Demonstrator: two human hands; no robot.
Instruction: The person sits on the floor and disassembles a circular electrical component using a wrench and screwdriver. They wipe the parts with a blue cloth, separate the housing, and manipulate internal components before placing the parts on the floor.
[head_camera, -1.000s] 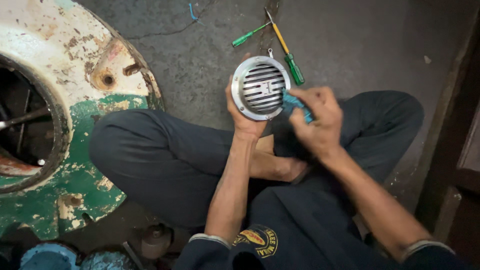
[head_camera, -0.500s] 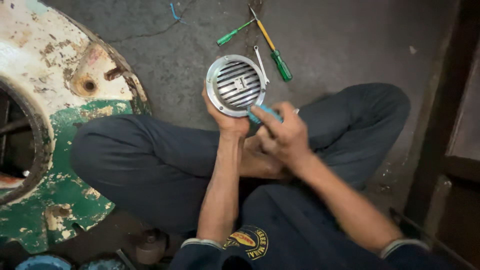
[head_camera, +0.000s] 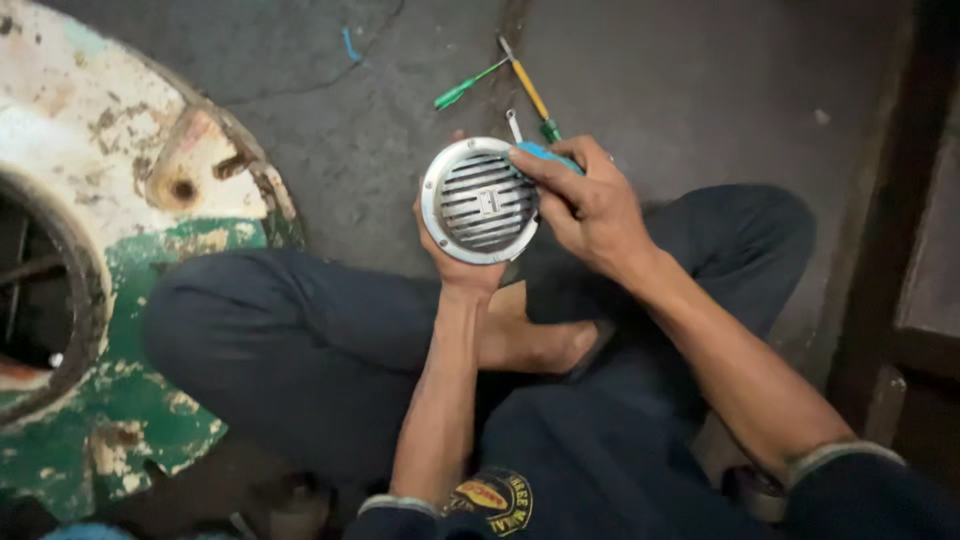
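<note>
A round silver horn with a slatted grille (head_camera: 480, 200) is held up in front of me, face toward the camera. My left hand (head_camera: 462, 268) grips it from behind and below. My right hand (head_camera: 585, 205) rests at the horn's right rim, fingers closed around a blue-handled tool (head_camera: 548, 154) whose tip meets the rim. I sit cross-legged on the floor in dark trousers.
Two screwdrivers lie on the grey concrete floor beyond the horn: a green one (head_camera: 466, 88) and a yellow-shafted one with a green handle (head_camera: 530, 90). A large rusty white-and-green metal casing (head_camera: 110, 260) with a round opening sits at left. Dark wooden furniture (head_camera: 920, 250) stands at right.
My right hand has moved from below the horn's lower right up to its upper right rim, carrying the blue tool. The view has shifted slightly; the horn stays in my left hand.
</note>
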